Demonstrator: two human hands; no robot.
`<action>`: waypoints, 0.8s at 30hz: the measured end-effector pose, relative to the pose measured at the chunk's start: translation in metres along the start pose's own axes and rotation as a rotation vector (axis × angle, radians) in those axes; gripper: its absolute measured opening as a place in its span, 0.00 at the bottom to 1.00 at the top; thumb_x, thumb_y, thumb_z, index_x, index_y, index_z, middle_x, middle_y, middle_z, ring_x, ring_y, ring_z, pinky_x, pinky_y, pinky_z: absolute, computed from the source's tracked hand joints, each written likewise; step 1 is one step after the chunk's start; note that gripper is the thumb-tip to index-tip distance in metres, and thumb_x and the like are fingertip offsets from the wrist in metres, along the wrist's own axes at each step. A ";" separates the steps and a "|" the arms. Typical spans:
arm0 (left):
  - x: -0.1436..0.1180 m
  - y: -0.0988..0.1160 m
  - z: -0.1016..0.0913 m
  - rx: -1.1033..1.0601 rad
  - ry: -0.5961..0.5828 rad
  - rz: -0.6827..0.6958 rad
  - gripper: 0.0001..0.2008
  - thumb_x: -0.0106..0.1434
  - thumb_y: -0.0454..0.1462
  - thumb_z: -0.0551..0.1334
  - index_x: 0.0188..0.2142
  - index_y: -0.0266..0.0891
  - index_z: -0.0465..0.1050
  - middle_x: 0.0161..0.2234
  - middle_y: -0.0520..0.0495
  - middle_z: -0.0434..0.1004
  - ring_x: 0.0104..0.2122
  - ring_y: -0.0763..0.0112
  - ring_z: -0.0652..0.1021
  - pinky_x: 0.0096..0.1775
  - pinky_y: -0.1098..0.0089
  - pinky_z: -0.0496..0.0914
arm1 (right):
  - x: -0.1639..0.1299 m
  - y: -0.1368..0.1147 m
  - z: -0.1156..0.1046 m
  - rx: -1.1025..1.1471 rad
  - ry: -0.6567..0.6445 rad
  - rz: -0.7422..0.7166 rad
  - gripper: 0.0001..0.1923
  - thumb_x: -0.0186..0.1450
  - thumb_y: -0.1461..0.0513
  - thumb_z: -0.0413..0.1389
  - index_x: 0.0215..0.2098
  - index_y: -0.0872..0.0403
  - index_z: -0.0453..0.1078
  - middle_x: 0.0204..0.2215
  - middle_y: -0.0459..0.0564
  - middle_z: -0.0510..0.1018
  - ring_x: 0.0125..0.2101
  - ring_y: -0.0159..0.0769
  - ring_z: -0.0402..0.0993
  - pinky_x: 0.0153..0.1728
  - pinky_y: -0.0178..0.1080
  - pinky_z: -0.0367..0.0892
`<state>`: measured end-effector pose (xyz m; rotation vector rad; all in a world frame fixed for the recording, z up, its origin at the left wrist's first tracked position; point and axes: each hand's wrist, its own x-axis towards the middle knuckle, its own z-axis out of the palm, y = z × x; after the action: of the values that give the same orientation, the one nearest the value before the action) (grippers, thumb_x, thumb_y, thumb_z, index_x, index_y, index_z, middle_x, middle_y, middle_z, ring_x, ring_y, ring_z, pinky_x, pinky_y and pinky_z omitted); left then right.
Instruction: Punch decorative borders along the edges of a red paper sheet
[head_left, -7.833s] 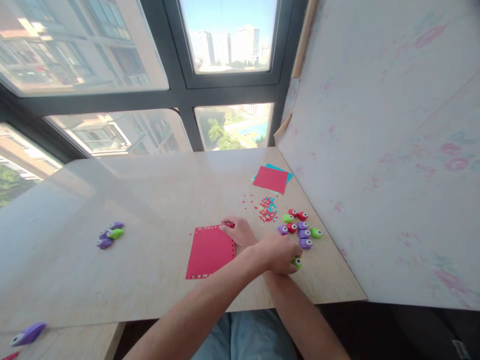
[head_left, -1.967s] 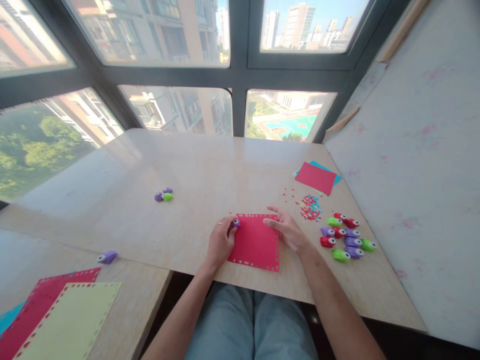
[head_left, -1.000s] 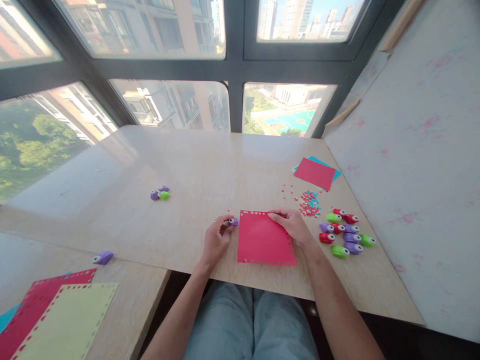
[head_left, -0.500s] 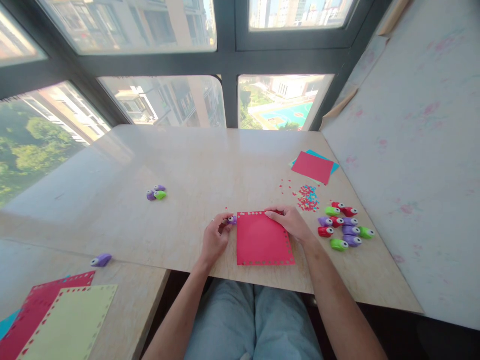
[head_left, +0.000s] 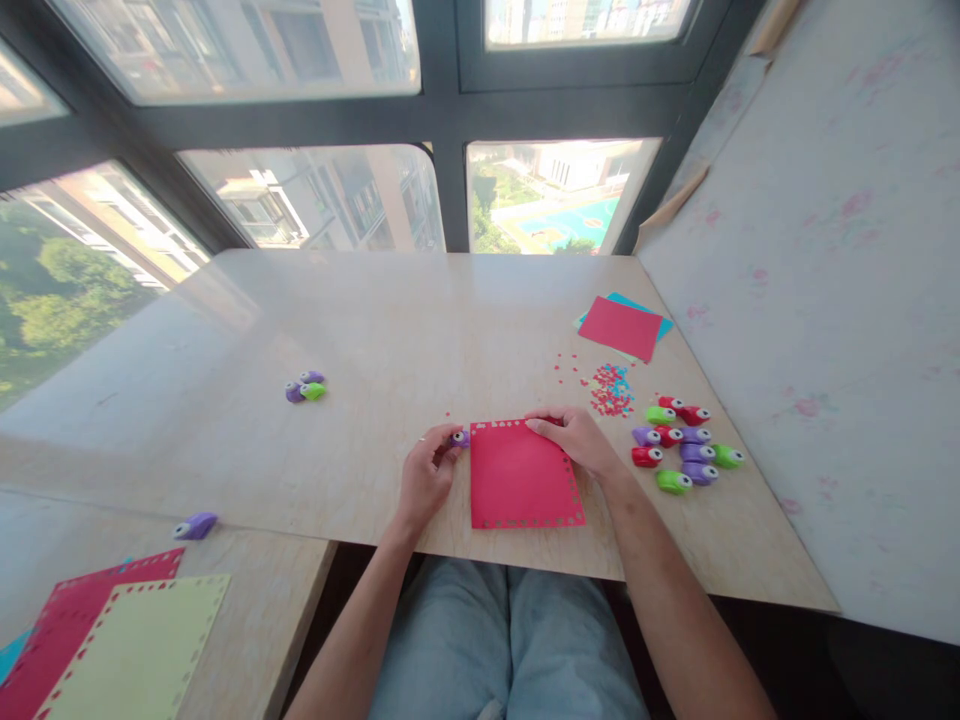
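Note:
A red sheet of paper [head_left: 525,475] lies before me, with small punched holes along its top, right and bottom edges. My left hand [head_left: 427,475] is closed around a small purple craft punch [head_left: 460,438], which sits at the sheet's left edge near the top corner. Whether the paper is inside the punch's slot is too small to tell. On the upper right of the sheet, my right hand [head_left: 581,440] grips the paper's edge, thumb on top and fingers mostly hidden behind.
Punched confetti [head_left: 611,390] and several coloured punches [head_left: 697,453] lie right, below stacked paper [head_left: 621,328]. More punches [head_left: 306,388] sit left. A purple punch [head_left: 196,525] and a punched yellow sheet [head_left: 139,645] rest lower left. A window frame [head_left: 450,120] borders the back, a wall [head_left: 825,300] the right.
The whole view has shifted slightly. Both hands, the red sheet and the purple punch keep about the same positions relative to one another.

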<state>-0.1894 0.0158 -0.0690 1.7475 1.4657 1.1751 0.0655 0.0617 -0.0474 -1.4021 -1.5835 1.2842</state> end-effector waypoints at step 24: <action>0.000 -0.001 0.001 -0.037 -0.007 -0.008 0.14 0.61 0.30 0.58 0.46 0.41 0.73 0.42 0.46 0.78 0.37 0.69 0.78 0.40 0.69 0.73 | -0.001 -0.001 0.000 0.080 -0.007 0.040 0.18 0.59 0.51 0.60 0.40 0.54 0.79 0.34 0.51 0.81 0.31 0.38 0.75 0.28 0.36 0.67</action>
<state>-0.1891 0.0163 -0.0701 1.7174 1.4370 1.1836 0.0652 0.0606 -0.0468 -1.3880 -1.4991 1.3624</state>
